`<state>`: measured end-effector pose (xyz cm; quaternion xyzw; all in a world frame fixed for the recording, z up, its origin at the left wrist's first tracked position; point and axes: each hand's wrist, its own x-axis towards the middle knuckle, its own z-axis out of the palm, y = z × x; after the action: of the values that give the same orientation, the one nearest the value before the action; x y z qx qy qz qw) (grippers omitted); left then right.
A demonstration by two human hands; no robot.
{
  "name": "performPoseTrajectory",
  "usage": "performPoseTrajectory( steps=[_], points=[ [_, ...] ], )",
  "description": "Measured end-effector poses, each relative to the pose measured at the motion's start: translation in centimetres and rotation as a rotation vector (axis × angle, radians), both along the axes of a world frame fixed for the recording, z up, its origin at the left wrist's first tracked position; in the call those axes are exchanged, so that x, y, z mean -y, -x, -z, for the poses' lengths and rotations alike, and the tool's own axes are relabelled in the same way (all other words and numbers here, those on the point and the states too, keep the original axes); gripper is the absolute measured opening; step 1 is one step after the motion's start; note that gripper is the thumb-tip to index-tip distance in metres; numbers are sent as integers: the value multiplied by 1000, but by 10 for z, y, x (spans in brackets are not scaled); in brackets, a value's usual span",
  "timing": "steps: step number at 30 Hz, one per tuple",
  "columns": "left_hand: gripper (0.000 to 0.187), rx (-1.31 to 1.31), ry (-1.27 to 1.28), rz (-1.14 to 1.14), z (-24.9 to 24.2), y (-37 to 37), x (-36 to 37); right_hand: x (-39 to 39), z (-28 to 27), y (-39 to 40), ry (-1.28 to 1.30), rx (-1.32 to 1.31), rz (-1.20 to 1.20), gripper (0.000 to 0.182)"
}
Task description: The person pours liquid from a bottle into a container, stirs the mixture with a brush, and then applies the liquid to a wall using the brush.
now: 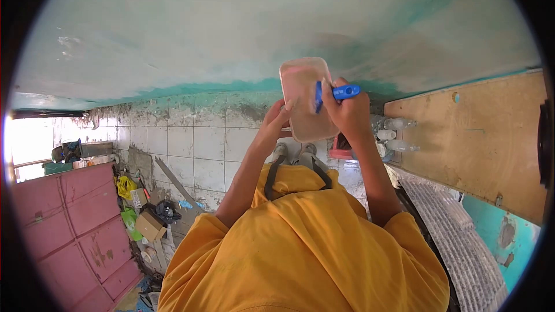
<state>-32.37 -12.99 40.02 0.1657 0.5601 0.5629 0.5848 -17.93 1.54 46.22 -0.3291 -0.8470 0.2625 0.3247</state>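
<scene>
My left hand (273,124) grips a shallow, clear plastic container (305,72) by its left side, fingers curled behind it. A pinkish tint shows inside the container. In my right hand (350,111) is a paintbrush (347,91) with a blue handle, the fingers closed round it. Its bristle end points left and overlaps the inside of the container near its right wall. Both hands are held in front of my body, close to the wall (191,29), which has a patchy pale coat over turquoise.
Below lies a white tiled floor (209,143) with dirt along the wall. Several plastic bottles (401,123) stand by a wooden board (474,138) at right. A red object (340,153) is near my feet. Boxes (151,226) and bags lie beside a pink panel (78,237) at left.
</scene>
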Motion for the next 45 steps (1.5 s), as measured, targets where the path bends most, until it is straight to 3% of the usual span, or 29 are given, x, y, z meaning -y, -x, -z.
performPoseTrajectory(
  steps=[1, 5, 7, 11, 13, 19, 23, 26, 31, 34, 37, 42, 45],
  points=[
    [71, -9, 24, 12, -2, -3, -2, -2, -2, 5, 84, -42, 10, 27],
    [71, 29, 30, -40, -4, -7, -4, -7, 4, 1, 77, -12, -162, 27],
    [88, -14, 12, -62, -1, -6, -4, -13, 6, -6, -127, 28, -119, 27],
    [86, -32, 12, -42, -1, -7, -4, -22, 5, -2, -145, 89, -45, 28],
    [84, 7, 8, -68, -1, -3, -5, -15, 11, 2, -40, 26, -222, 29],
    [82, -18, -24, -85, 8, 23, 7, -13, -1, 13, -163, 41, -124, 26],
    [82, -15, -34, -116, 1, 53, 15, 7, 4, 36, -110, 40, -189, 25],
    [69, -31, 12, -56, 4, 86, 27, 26, 13, 70, -168, 42, -228, 24],
    [75, 20, -20, -44, -3, 147, 51, 41, 4, 131, -202, 56, -42, 24],
    [89, -61, -36, -16, -5, 183, 66, 70, -2, 154, -155, -13, -144, 23],
    [88, -149, -6, 42, -13, 207, 78, 85, 4, 189, -81, 0, -168, 23],
    [86, -79, 7, 54, -8, 238, 102, 102, -6, 201, -110, 54, -36, 26],
    [85, -87, 0, 59, -5, 240, 109, 120, 10, 209, -17, -48, -186, 25]
  ],
)
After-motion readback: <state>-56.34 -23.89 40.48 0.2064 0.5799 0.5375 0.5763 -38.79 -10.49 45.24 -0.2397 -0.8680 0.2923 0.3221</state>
